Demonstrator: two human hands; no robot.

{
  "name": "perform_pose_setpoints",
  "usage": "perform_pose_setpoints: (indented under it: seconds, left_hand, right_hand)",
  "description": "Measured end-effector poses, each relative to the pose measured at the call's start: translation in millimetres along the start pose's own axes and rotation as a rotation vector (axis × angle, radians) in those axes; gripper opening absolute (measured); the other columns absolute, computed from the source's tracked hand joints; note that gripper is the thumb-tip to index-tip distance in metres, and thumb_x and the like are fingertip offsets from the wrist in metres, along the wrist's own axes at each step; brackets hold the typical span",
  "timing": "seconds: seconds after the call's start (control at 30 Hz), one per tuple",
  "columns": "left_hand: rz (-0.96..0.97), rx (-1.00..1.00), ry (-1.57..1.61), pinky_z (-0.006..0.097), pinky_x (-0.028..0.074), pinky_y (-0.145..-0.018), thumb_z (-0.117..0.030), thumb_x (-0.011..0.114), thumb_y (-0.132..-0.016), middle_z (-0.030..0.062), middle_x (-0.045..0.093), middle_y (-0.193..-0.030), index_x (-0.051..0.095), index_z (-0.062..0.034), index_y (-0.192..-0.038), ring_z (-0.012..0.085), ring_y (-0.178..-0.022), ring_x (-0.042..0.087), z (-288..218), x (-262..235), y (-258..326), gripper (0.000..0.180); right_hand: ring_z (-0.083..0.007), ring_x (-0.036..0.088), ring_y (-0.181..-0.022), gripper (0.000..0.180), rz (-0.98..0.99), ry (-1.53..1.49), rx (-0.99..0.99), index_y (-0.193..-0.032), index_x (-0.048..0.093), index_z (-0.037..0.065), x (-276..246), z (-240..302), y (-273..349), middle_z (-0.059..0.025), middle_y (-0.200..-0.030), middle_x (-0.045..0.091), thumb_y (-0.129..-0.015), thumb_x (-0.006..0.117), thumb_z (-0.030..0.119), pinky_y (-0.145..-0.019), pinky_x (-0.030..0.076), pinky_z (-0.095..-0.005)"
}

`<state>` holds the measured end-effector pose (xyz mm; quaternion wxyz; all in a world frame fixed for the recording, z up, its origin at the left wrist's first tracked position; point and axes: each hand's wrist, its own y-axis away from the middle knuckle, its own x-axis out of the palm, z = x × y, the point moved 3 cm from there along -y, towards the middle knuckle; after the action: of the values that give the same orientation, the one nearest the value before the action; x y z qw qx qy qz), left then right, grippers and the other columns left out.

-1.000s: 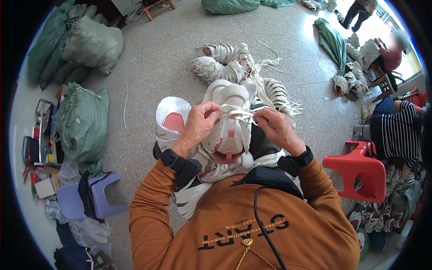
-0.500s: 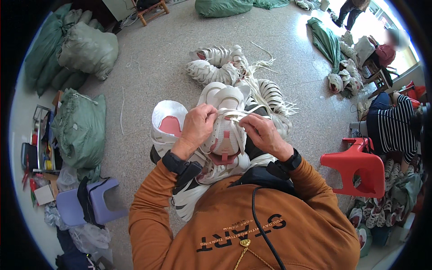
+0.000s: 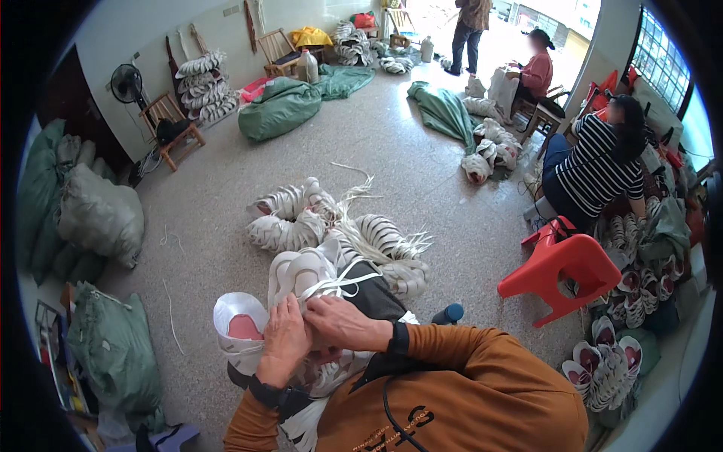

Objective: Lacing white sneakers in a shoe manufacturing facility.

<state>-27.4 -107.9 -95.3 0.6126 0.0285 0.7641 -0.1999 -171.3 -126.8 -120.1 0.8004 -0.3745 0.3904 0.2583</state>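
In front of my body, white shoe uppers [image 3: 300,273] lie across my lap with their rounded toes pointing away. My left hand [image 3: 286,333] is closed at the near end of the top one, fingertips bent down on it. Right beside it, almost touching, my right hand [image 3: 343,322] is closed with its fingertips at the same spot. Loose white shoelaces [image 3: 340,283] spread out just beyond my right fingers. What lies between the fingertips is mostly hidden by the hands. A white rounded container [image 3: 230,310] with a pink piece [image 3: 243,327] inside stands left of my left hand.
Bundles of white uppers [image 3: 290,228] lie on the floor ahead. A red stool [image 3: 561,271] and a seated person in stripes [image 3: 599,169] are at right. Green sacks [image 3: 113,350] stand at left. A dark blue bottle [image 3: 449,314] is near my right arm.
The view has tilted up and turned, showing more of the room. My hands, apart with laces stretched between them before, have come together over the near end of the upper.
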Motion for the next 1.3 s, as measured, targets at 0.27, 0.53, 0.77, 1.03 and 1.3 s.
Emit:
perform_pose_setpoints:
  seconds: [0.27, 0.53, 0.77, 1.03, 1.3]
  left_hand:
    - [0.207, -0.143, -0.244, 0.043, 0.060, -0.073, -0.012, 0.056, -0.093, 0.0147, 0.063, -0.106, 0.059, -0.0022, -0.106, 0.0318, -0.091, 0.070, 11, 22, -18, 0.016]
    - [0.243, -0.099, -0.157, 0.047, 0.058, -0.075, -0.011, 0.059, -0.090, 0.0192, 0.065, -0.099, 0.066, -0.0018, -0.093, 0.0392, -0.087, 0.070, 26, 11, -17, 0.012]
    - [0.152, -0.085, 0.030, 0.052, 0.053, -0.072, -0.016, 0.056, -0.092, 0.0234, 0.065, -0.093, 0.066, -0.0007, -0.088, 0.0458, -0.085, 0.065, 26, 2, -15, 0.019]
    - [0.076, -0.130, 0.390, 0.050, 0.049, -0.081, -0.012, 0.052, -0.093, 0.0241, 0.063, -0.093, 0.064, 0.0004, -0.091, 0.0445, -0.092, 0.062, 41, 8, -9, 0.018]
    - [-0.037, -0.270, 0.601, 0.044, 0.053, -0.072, -0.016, 0.066, -0.087, 0.0173, 0.065, -0.089, 0.068, -0.0007, -0.089, 0.0353, -0.081, 0.066, 38, 2, 5, 0.016]
  right_hand:
    - [-0.0268, 0.053, -0.108, 0.032, -0.097, 0.287, -0.060, -0.108, 0.065, 0.002, -3, 9, -4, -0.0112, -0.115, 0.054, -0.082, 0.058, 0.020, -0.092, 0.043, -0.0388]
    - [-0.0302, 0.063, -0.091, 0.015, -0.006, 0.216, 0.022, -0.087, 0.064, 0.003, 13, -5, -28, -0.0128, -0.090, 0.066, -0.084, 0.059, 0.018, -0.086, 0.044, -0.0420]
    - [-0.0319, 0.067, -0.077, 0.018, 0.065, 0.267, 0.074, -0.078, 0.061, 0.006, 15, -13, -40, -0.0135, -0.074, 0.066, -0.085, 0.060, 0.022, -0.078, 0.045, -0.0435]
    - [-0.0300, 0.067, -0.074, 0.012, 0.045, 0.251, 0.000, -0.078, 0.061, 0.007, 19, -18, -42, -0.0130, -0.073, 0.066, -0.083, 0.060, 0.018, -0.080, 0.044, -0.0460]
    - [-0.0293, 0.062, -0.063, 0.012, 0.351, -0.216, -0.381, -0.068, 0.058, 0.006, -13, 56, 22, -0.0130, -0.067, 0.060, -0.076, 0.065, 0.010, -0.065, 0.052, -0.0438]
